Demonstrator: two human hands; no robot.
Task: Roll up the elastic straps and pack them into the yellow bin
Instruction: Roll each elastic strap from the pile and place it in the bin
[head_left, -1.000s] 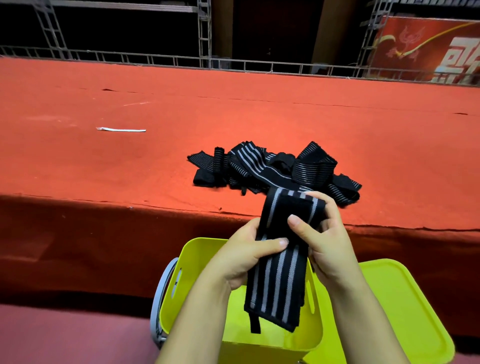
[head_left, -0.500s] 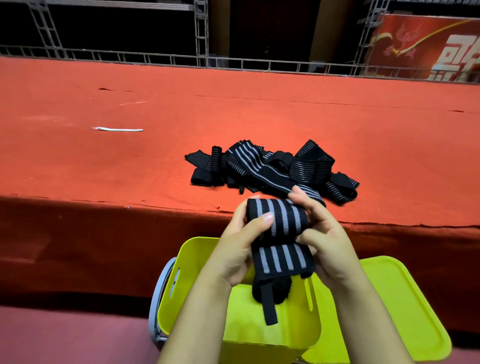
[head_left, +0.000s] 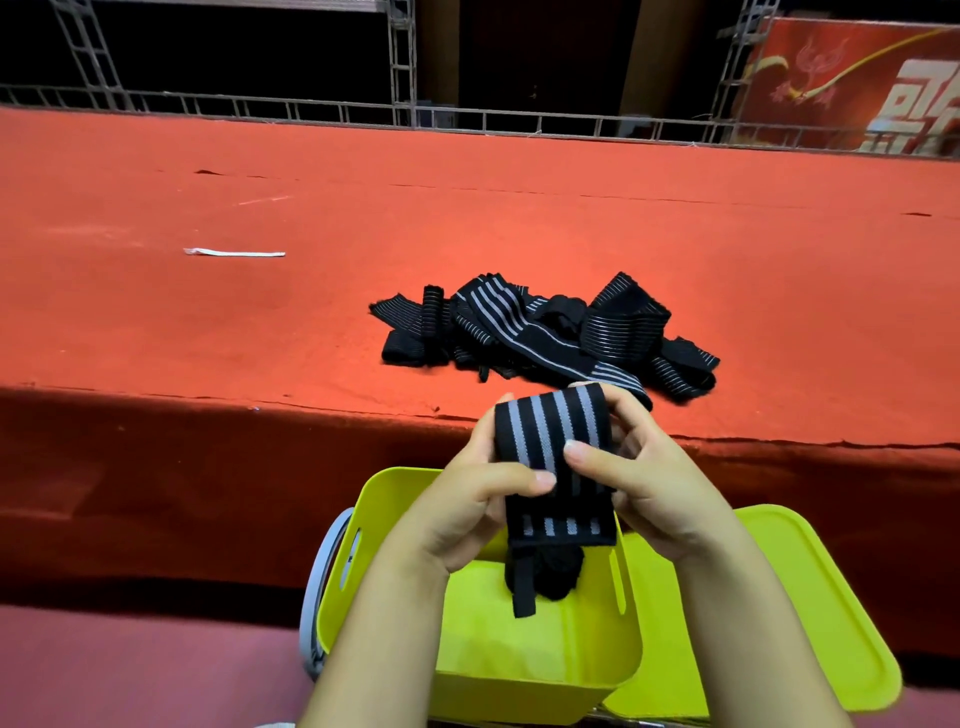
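Note:
A black elastic strap with grey stripes (head_left: 551, 441) is held above the yellow bin (head_left: 540, 649), partly rolled, its loose black tail hanging into the bin's mouth. My left hand (head_left: 467, 504) grips its left side with the thumb pressed on the front. My right hand (head_left: 639, 478) holds the right side, thumb across the stripes and fingers curled behind. A pile of more black striped straps (head_left: 545, 332) lies on the red carpeted platform (head_left: 260, 322) just beyond my hands.
The bin's yellow lid (head_left: 810, 613) lies to the right of the bin. A grey round object (head_left: 317, 597) sits against the bin's left side. A white strip (head_left: 234, 253) lies on the platform at left. Metal trusses (head_left: 400, 62) and a red banner (head_left: 857, 83) stand behind.
The strap hung long between my hands a second ago. It has been wound shorter, and only a short tail hangs below the roll now.

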